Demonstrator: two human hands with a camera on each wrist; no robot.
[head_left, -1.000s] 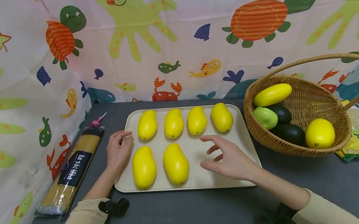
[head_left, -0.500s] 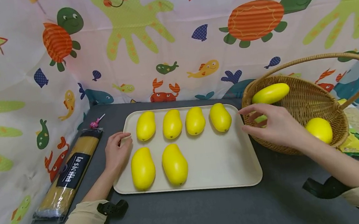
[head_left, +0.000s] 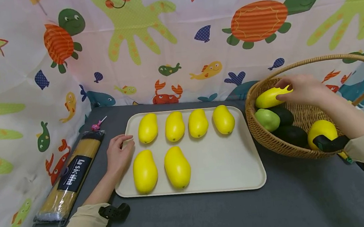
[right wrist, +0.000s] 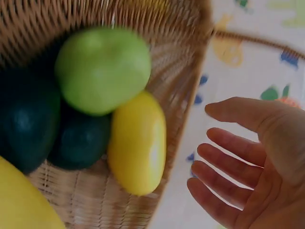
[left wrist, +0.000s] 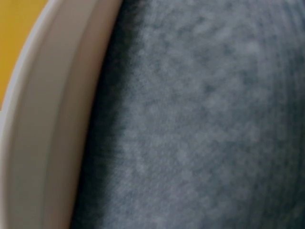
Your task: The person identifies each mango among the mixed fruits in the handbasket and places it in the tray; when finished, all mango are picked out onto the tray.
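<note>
My right hand (head_left: 302,88) is over the wicker basket (head_left: 272,146), its fingertips overlapping a yellow mango (head_left: 268,98) at the basket's back left in the head view. In the right wrist view the fingers (right wrist: 226,143) are spread and loosely bent, apart from that mango (right wrist: 138,143), with nothing between them. My left hand (head_left: 118,153) rests at the left rim of the cream tray (head_left: 220,161), index finger and thumb over the edge; its other fingers are hidden. Several yellow mangoes (head_left: 177,167) lie on the tray, a row at the back and two in front.
Also in the basket are a green fruit (head_left: 267,120), dark avocado-like fruits (head_left: 291,136) and another yellow fruit (head_left: 322,132). Its tall handle (head_left: 329,57) arches above. A spaghetti pack (head_left: 71,173) and a pink lollipop (head_left: 95,126) lie left of the tray.
My right hand has moved from above the tray's front right, across to the right and back, over the basket. My left hand has stayed at the tray's rim.
</note>
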